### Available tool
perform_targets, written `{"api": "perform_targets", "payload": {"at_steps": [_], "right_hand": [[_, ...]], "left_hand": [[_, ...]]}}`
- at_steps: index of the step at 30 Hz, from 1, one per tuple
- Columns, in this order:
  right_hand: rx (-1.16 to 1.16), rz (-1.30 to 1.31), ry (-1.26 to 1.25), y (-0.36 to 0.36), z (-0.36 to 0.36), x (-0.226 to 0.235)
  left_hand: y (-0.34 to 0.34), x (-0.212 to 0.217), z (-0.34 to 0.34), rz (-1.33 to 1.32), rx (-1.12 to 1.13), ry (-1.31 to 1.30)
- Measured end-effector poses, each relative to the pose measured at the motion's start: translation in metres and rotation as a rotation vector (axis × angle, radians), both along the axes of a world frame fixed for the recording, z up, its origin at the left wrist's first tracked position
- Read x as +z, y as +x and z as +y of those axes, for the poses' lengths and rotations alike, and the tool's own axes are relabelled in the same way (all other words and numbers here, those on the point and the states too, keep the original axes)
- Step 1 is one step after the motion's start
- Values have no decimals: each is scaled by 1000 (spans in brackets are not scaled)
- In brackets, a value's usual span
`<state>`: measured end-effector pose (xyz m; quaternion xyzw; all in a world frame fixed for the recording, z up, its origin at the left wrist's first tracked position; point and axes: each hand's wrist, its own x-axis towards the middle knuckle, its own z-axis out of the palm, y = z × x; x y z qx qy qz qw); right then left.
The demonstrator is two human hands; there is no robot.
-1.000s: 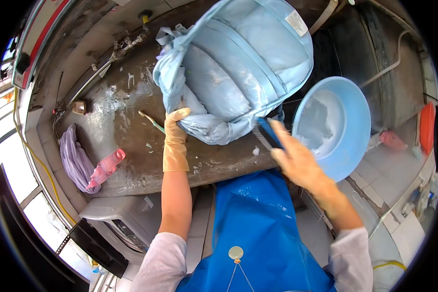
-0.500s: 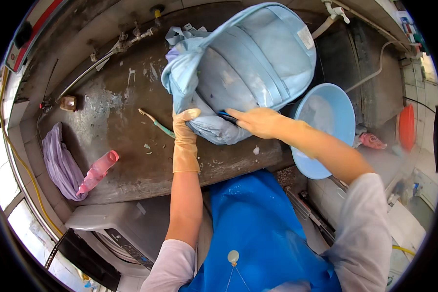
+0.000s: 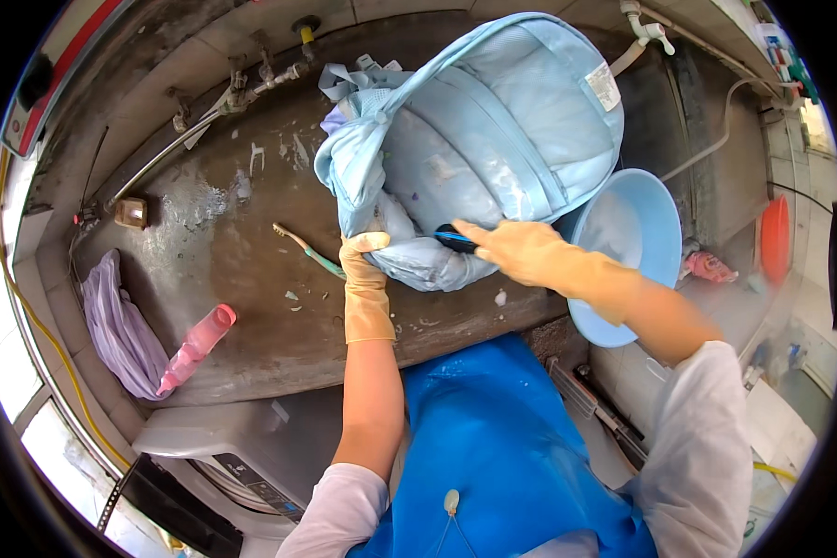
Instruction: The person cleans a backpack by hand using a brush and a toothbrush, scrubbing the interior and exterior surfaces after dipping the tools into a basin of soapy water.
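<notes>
A light blue backpack point(image 3: 493, 121) lies wide open on the dark worktop, its wet, soapy inside facing up. My left hand point(image 3: 367, 270), in a pale yellow glove, is closed on the bunched fabric at the bag's near left edge. Gloved as well, my right hand point(image 3: 521, 251) grips a black brush point(image 3: 454, 238) with a blue edge. This brush rests against the bag's inner fabric, close to the near rim; its bristles are hidden. Left of the bag lies a toothbrush point(image 3: 309, 249) with a green and tan handle.
A light blue basin point(image 3: 674, 232) with whitish contents stands right of the bag. Along the worktop's left lie a pink bottle point(image 3: 198, 349), a purple cloth point(image 3: 126, 325) and a small brown block point(image 3: 132, 213). A grey washing machine point(image 3: 214, 428) stands below the front edge.
The brush has shifted slightly and more of its black body shows beside my right fingers. My left hand keeps its hold on the fabric. The whole view has shifted a little.
</notes>
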<state>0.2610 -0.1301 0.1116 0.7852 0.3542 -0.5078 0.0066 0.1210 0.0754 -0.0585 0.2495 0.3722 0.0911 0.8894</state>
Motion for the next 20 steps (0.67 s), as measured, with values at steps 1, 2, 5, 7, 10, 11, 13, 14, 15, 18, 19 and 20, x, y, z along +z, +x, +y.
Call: {"api": "perform_targets", "payload": {"at_steps": [1, 2, 5, 7, 10, 11, 13, 14, 15, 18, 19, 20], "right_hand": [[11, -37, 2, -7, 2, -4], [21, -86, -1, -12, 4, -7], [-239, -188, 334, -6, 66, -47], [-355, -200, 428, 5, 87, -67], [-439, -82, 391, -2, 77, -67], [-289, -60, 354, -14, 49, -51], [-185, -35, 274, -27, 22, -41], [-200, -89, 295, -26, 33, -38], [-224, -149, 307, -25, 42, -36], [-361, -111, 300, -5, 52, -49], [-325, -150, 325, -13, 43, -56], [-291, -134, 235, -15, 46, -48]], "left_hand": [[2, 6, -4, 1, 10, 37], [5, 9, -5, 11, -13, 55], [16, 11, -8, -12, -62, 91], [18, 9, -11, -79, -29, -28], [5, -5, -1, -59, -60, -10], [-3, -15, 11, -80, -44, 14], [8, 12, -5, -56, -77, 49], [12, 12, -3, -96, -64, 48], [19, 13, -5, -137, -55, 31], [31, 32, -14, -96, -60, 70], [29, 35, -16, -97, -91, 122], [30, 36, -13, -102, -80, 127]]}}
